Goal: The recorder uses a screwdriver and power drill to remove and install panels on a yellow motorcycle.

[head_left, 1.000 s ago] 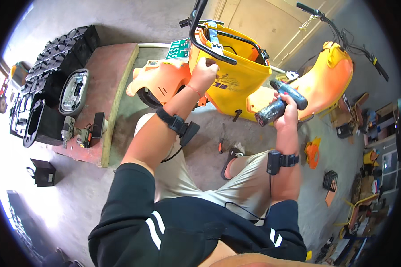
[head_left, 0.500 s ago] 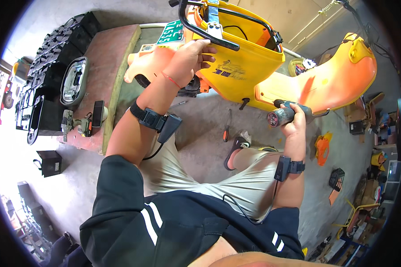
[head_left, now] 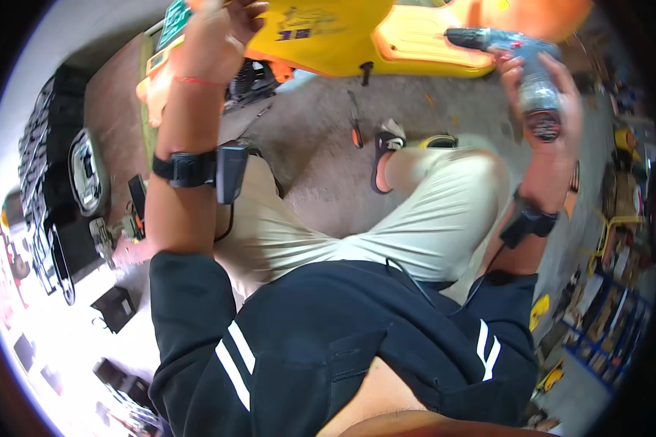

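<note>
My right hand (head_left: 565,102) is closed round the grip of a grey-blue cordless drill (head_left: 536,69). The drill's black chuck points left, over the orange and yellow scooter body (head_left: 423,33). At the upper edge, my left hand (head_left: 226,33) is beside the yellow front panel (head_left: 306,36) with a dark drawing on it. Motion blur and the picture's edge obscure those fingers, so their grip is unclear. Both forearms carry black strapped devices with cables.
A screwdriver with an orange handle (head_left: 356,135) lies on the concrete floor near my sandalled foot (head_left: 388,156). Left stands a reddish bench (head_left: 116,87), with a lamp-like clear-covered housing (head_left: 87,171) and power tools near it. A blue metal rack (head_left: 608,328) stands at right.
My view has shifted, so the scooter sits higher in the picture. The drill has swung from pointing away to pointing left, and my right hand has lifted. My left hand is nearer the top edge.
</note>
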